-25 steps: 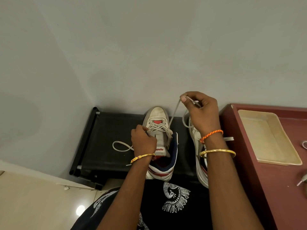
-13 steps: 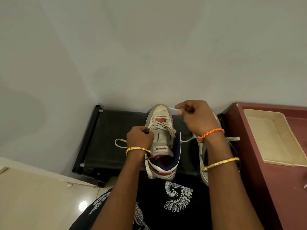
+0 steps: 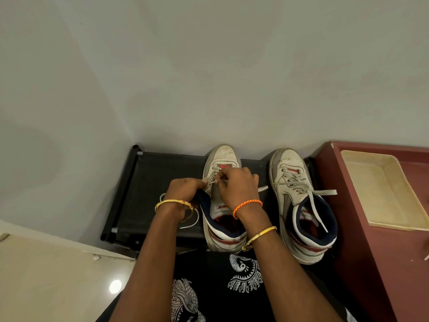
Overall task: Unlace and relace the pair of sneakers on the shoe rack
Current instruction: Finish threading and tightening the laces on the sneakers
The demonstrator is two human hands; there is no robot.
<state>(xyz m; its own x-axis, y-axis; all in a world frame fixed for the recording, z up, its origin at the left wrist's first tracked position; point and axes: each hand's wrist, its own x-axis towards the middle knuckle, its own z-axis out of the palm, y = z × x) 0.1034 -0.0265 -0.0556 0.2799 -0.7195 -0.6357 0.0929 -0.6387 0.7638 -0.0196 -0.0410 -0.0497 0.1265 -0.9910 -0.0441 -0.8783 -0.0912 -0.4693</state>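
Nearest the camera, a black garment with a white peacock print (image 3: 243,273) fills the bottom of the view, and both forearms reach forward over it. The left wrist wears a gold bangle (image 3: 173,203); the right wrist wears an orange thread band (image 3: 247,205) with a second gold bangle (image 3: 260,235) nearer the elbow.

Just past the wrists, the two hands meet over the lacing of one white sneaker (image 3: 222,159) that stands on the black shoe rack (image 3: 151,182), toe toward the wall. The left hand (image 3: 183,191) has its fingers curled against the sneaker's left side at the collar, gripping there. The right hand (image 3: 236,187) is curled as well, its thumb and forefinger pinching the thin tip of the white lace (image 3: 212,182) right where the hands touch. The eyelet under the fingers is hidden. A loose stretch of the same lace (image 3: 192,223) trails on the rack below the left wrist, and another end pokes out to the right of the right hand.

To the right of the right hand, well clear of it, the second sneaker (image 3: 290,173) stands on the rack, laced partway, its lace ends draped over the open collar.

Further right stands a maroon desk (image 3: 371,240) carrying a cream tray (image 3: 394,219). Beyond the hands, the toes of both sneakers point at a plain pale wall (image 3: 209,77).
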